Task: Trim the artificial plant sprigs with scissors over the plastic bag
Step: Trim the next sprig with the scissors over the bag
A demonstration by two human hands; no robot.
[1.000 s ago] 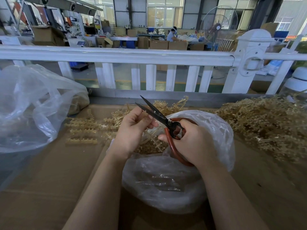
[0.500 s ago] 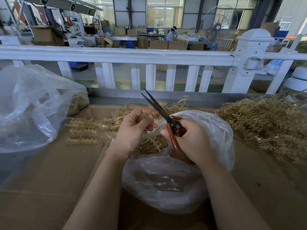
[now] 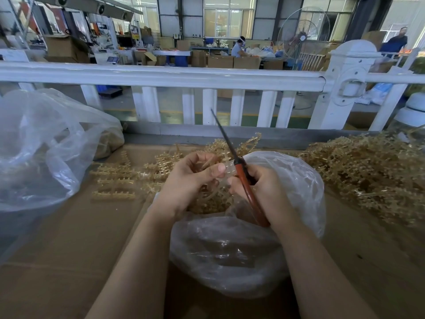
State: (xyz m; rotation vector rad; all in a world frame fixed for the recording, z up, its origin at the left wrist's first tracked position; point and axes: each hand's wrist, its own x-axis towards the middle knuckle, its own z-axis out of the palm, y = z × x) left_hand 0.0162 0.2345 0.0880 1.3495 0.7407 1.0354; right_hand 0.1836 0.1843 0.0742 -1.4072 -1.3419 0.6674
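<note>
Both hands worked directly above the open plastic bag (image 3: pixel 299 180), evidently so offcuts would drop in. The left hand (image 3: pixel 188 183) pinched a sprig (image 3: pixel 208 162) between thumb and fingers (image 3: pixel 219 168). The right hand (image 3: pixel 264 189) gripped the scissors (image 3: pixel 243 178), blades apparently closed, pointing up beside the sprig. Untrimmed sprigs (image 3: pixel 368 171) were heaped on the surface (image 3: pixel 69 238) to the right.

No legible text, labels, brands or numbers anywhere; distant boxes too blurred.
</note>
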